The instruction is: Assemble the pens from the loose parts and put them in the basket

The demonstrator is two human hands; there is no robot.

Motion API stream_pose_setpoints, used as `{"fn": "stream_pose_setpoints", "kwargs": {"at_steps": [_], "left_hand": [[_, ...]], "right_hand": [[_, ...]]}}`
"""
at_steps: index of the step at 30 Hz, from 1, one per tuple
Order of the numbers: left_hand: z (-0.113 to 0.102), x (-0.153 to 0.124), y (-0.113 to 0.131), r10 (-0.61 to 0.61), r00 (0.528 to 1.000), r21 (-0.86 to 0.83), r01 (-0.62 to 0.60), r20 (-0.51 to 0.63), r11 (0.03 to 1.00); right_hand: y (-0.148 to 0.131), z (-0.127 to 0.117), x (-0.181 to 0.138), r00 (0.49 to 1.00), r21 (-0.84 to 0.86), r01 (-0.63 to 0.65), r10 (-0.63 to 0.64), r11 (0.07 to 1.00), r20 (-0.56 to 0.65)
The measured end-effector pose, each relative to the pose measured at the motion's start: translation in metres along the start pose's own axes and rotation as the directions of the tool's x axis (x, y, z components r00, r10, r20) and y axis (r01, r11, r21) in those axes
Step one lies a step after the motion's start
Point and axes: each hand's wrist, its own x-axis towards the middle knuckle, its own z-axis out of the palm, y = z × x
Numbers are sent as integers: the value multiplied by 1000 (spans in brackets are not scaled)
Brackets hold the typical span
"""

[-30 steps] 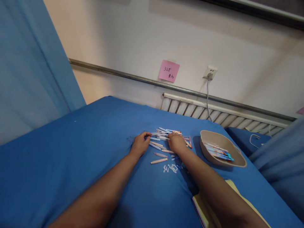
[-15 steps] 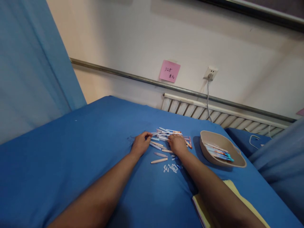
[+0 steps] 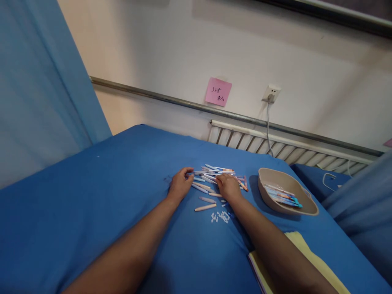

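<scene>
Two bare hands at work over a loose heap of pens [image 3: 208,178] on a blue cloth [image 3: 122,175]. The left hand [image 3: 180,183] lies at the heap's left edge, half curled, its thumb and forefinger bent toward each other with a narrow gap between them; the fingertips are at the ends of the nearest pens, but whether they grip one cannot be told. The right hand [image 3: 228,186] lies palm down over the right part of the heap, fingers bent and close together; its fingertips reach in among the pens, and the back of the hand hides what, if anything, they hold. The pens lie between and beneath the hands, mostly crosswise, several overlapping. Nearer the viewer, a peach-coloured pen [image 3: 205,207] lies apart from the heap, with small white pieces [image 3: 224,217] scattered just to its right. To the right of the heap stands a beige basin [image 3: 309,204] containing a bundle of pens with blue ends [image 3: 283,198]. A yellow item [image 3: 315,261] lies partly hidden by the right forearm.
</scene>
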Motion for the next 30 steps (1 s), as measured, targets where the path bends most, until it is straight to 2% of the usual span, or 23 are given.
{"fn": "stream_pose_setpoints", "kwargs": {"at_steps": [4,9,15,18,21,24,27,30], "left_hand": [[0,1,6,-23,1000,-133,25,21,991],[-1,-10,23,-15,985,-276,62,170,959],[-2,-31,46,-5,945,-312,114,328,943],[1,-39,52,16,906,-336,140,423,931],[6,-46,57,33,871,-352,163,490,922],[10,-49,58,16,871,-338,173,492,925],[13,-51,57,-6,869,-332,195,495,923],[15,-54,57,-32,841,-332,247,539,910]], "right_hand": [[-1,-8,-6,999,80,28,-24,996,-49],[-6,-23,-29,991,216,89,-66,972,-114],[-8,-41,-65,997,374,48,-21,926,-76],[-6,-46,-78,995,482,42,7,875,-98],[-5,-41,-86,991,639,-18,96,769,-88],[-4,-29,-87,984,781,-86,174,619,-29],[1,-20,-86,981,863,-119,191,492,27],[7,-15,-84,979,915,-142,188,377,74]]}}
